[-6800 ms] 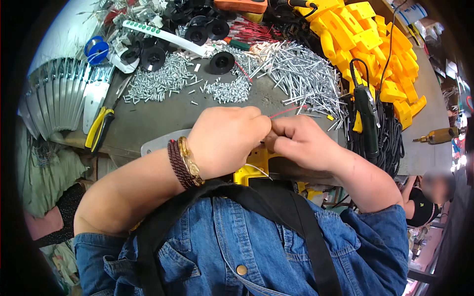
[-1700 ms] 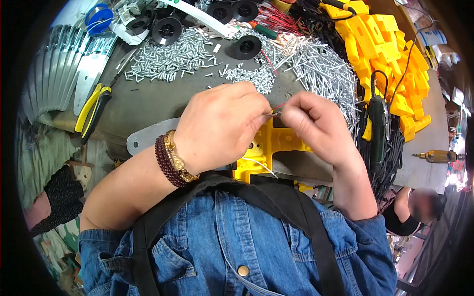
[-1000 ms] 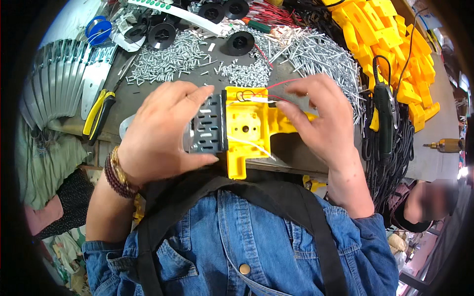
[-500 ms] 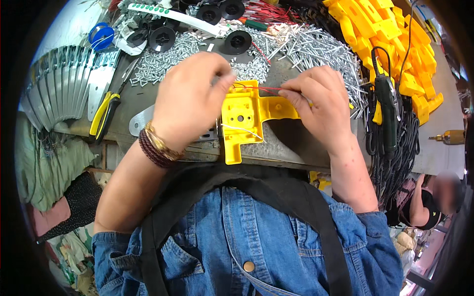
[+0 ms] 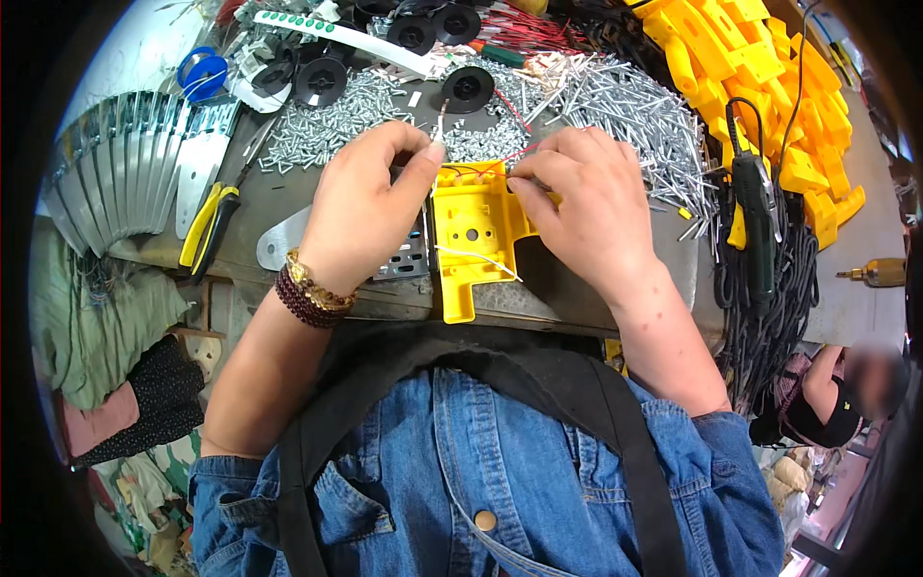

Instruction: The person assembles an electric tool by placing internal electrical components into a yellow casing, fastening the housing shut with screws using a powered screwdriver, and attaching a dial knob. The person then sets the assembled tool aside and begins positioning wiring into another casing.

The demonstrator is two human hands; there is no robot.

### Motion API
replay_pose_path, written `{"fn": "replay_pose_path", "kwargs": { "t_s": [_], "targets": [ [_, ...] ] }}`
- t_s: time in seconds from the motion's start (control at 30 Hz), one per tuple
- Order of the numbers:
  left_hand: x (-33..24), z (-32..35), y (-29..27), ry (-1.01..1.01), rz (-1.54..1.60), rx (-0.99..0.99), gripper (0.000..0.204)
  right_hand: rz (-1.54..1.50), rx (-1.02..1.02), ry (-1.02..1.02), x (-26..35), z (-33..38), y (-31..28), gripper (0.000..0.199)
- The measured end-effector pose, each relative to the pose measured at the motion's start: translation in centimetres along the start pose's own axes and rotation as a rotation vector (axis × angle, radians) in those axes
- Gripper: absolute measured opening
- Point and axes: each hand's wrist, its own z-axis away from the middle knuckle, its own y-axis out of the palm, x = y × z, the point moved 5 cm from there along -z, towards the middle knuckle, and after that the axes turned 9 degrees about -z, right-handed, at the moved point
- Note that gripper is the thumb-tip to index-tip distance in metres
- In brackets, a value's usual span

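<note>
A yellow plastic housing [image 5: 458,296] lies open side up at the bench edge, a loose white wire [image 5: 476,258] across it. At its upper left corner my left hand [image 5: 370,207] is closed, pinching a thin white wire-like piece [image 5: 441,125] upright between thumb and forefinger; its tip looks bare. My right hand [image 5: 591,197] is closed at the upper right corner, with a red wire [image 5: 517,154] running into its fingers from the housing. The right fingertips partly hide the housing's side arm. Beside my left wrist is a slotted metal plate [image 5: 409,260], partly covered.
Piles of silver screws [image 5: 615,101] and black spools [image 5: 467,89] lie beyond my hands. To the left are yellow-handled pliers [image 5: 207,231] and fanned metal blades [image 5: 115,163]. At right are a dark electric screwdriver [image 5: 753,212], black cables [image 5: 769,332] and stacked yellow housings [image 5: 740,58].
My right hand has moved left, close to the housing's upper corner. My left hand has shifted slightly, and the white piece now stands upright in its fingers.
</note>
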Motion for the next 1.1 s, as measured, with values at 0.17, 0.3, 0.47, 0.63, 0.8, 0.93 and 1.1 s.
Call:
{"fn": "replay_pose_path", "kwargs": {
  "t_s": [0.17,0.3,0.47,0.63,0.8,0.93,1.1],
  "targets": [
    [-3.0,3.5,-2.2,0.515,-0.269,-0.238,0.023,-0.102,-0.008,-0.067,-0.5,1.3,-0.8,0.008],
    [-5.4,5.6,-0.4,0.723,-0.391,0.019,0.027,-0.147,-0.111,-0.187,0.2,2.7,-2.2,0.017],
    [-5.3,5.1,0.6,0.72,-0.358,0.041,0.016,-0.093,-0.057,-0.326,1.2,4.3,-1.9,0.019],
    [-4.5,4.7,1.0,0.699,-0.329,0.037,0.014,-0.114,-0.078,-0.424,2.2,4.5,-1.7,0.024],
    [-5.2,3.3,0.3,0.645,-0.25,0.013,0.014,-0.124,-0.105,-0.486,3.0,3.8,-2.4,0.026],
    [-5.0,2.4,0.8,0.662,-0.185,0.202,0.012,-0.105,-0.12,-0.414,2.0,3.3,-2.7,0.026],
    [-5.1,2.3,0.0,0.675,-0.191,0.163,0.012,-0.169,-0.141,-0.381,2.0,2.6,-1.8,0.023]
  ]
}}
